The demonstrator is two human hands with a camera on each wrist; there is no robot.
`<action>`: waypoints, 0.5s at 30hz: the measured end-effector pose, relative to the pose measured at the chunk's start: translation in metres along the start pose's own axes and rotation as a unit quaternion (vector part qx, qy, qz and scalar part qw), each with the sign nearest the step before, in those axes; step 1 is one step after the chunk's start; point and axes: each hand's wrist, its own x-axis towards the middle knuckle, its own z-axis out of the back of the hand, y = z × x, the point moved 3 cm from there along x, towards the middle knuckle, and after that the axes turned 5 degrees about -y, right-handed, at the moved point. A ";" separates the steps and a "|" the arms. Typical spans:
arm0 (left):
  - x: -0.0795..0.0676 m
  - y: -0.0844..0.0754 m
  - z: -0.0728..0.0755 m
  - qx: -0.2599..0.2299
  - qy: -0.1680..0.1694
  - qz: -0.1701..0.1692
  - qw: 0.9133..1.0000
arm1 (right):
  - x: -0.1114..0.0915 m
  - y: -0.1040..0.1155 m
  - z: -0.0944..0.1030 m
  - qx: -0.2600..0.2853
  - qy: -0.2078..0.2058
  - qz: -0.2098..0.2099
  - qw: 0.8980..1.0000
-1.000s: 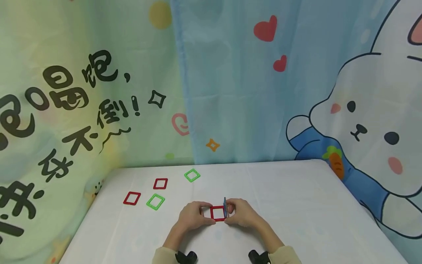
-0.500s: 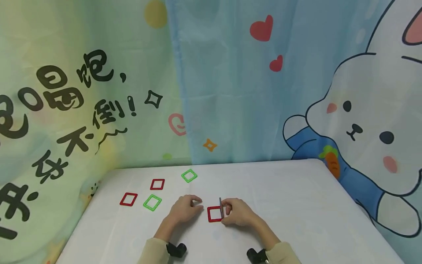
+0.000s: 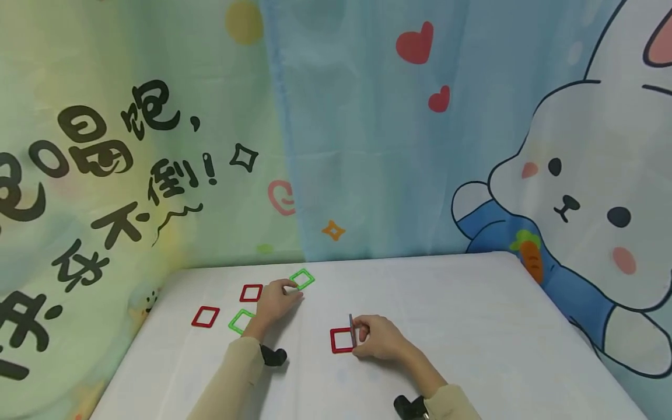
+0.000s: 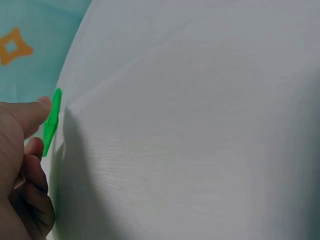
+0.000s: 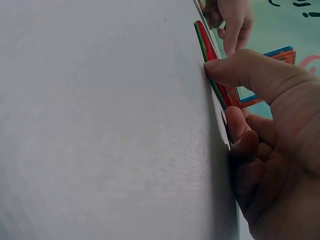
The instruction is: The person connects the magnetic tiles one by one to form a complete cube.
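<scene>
At the table's back, my left hand (image 3: 280,300) has its thumb and fingertips at the near side of a green square frame tile (image 3: 303,270). In the left wrist view the thumb overlaps that green tile (image 4: 52,125), the index finger bent just below. My right hand (image 3: 383,337) pinches a thin square tile (image 3: 352,331) that stands upright along the right side of a flat red square tile (image 3: 332,341). The right wrist view shows the upright tile (image 5: 286,52) with blue and orange rims. There, the red tile (image 5: 207,40) has a green edge against the table.
Two more red square tiles (image 3: 205,317) (image 3: 251,293) lie left on the white table (image 3: 472,326). Another green tile (image 3: 234,324) lies partly hidden behind the left wrist. A printed curtain (image 3: 357,146) hangs behind the table's back edge.
My left hand has let go of the red tile's left side and moved away, back and left to the far green tile. My right hand stays at the upright tile.
</scene>
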 end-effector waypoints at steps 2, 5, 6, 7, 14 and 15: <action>0.007 -0.001 -0.004 -0.013 0.002 -0.007 1.000 | -0.003 -0.002 0.003 -0.006 -0.007 -0.006 1.000; 0.017 -0.004 -0.009 -0.021 0.015 -0.006 1.000 | -0.007 -0.004 0.006 -0.009 -0.012 -0.012 1.000; 0.019 -0.005 -0.009 -0.016 0.016 -0.003 1.000 | -0.007 -0.004 0.006 -0.005 -0.013 -0.011 1.000; 0.022 -0.004 -0.009 -0.008 0.020 0.000 1.000 | -0.007 -0.003 0.006 -0.002 -0.012 -0.010 1.000; 0.028 -0.001 -0.002 0.060 0.048 0.008 0.997 | 0.000 0.001 0.000 0.010 0.000 -0.009 1.000; 0.027 -0.001 -0.002 0.066 0.050 0.001 0.997 | 0.001 0.002 0.000 0.009 0.000 -0.010 1.000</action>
